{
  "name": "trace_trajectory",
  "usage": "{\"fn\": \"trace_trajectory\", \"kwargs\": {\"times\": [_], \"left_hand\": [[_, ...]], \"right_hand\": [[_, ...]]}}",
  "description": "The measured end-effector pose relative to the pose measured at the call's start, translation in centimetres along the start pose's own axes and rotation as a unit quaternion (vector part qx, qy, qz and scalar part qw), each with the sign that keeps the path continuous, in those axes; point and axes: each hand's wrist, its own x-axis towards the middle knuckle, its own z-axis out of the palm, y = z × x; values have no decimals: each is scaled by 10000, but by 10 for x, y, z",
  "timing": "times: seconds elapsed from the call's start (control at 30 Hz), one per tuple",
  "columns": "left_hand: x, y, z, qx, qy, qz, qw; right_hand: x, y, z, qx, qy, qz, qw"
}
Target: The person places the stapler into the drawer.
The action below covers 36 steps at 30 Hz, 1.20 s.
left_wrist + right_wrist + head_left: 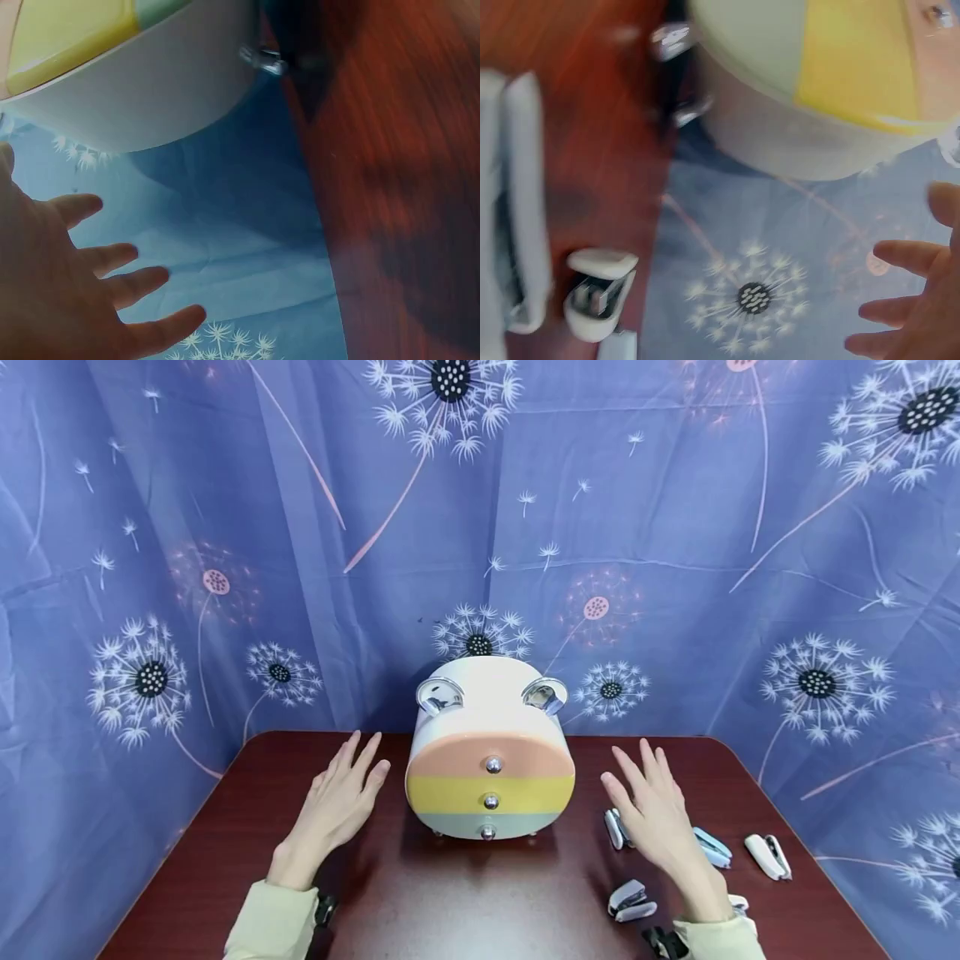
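Note:
A rounded white drawer box stands at the back middle of the table. Its front has a peach, a yellow and a pale green band, each with a silver knob, and two chrome-lined ears sit on top. To the left of it my left hand is held with fingers spread, holding nothing. On the other side, my right hand hovers with straight fingers over several small staplers. Near it lie a grey stapler, a light blue stapler and a white stapler. In the right wrist view, a stapler shows below the box.
The dark red wooden table has rounded back corners. Right behind it hangs a blue curtain with dandelion prints. Another stapler lies between the box and my right hand, and one more is partly hidden by my right wrist.

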Motion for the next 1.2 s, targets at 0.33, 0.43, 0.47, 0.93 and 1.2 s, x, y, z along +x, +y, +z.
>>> {"fn": "trace_trajectory", "kwargs": {"times": [0.33, 0.43, 0.47, 0.93, 1.2], "left_hand": [[10, 11, 5, -892, 515, -214, 9945], [13, 15, 5, -1189, 707, -319, 9899], [15, 16, 5, -1286, 760, -328, 9882], [36, 39, 12, -1998, 1288, -550, 9698], [46, 46, 13, -2654, 1715, -363, 9481]], "right_hand": [[-1, -29, -10, 571, 784, -510, 9940], [-1, -40, -10, 749, 1124, -675, 9885], [-1, -44, -10, 822, 1231, -725, 9863], [4, -97, -1, 1891, 2397, -1599, 9387], [9, -114, 16, 2029, 1875, -1621, 9473]]}}
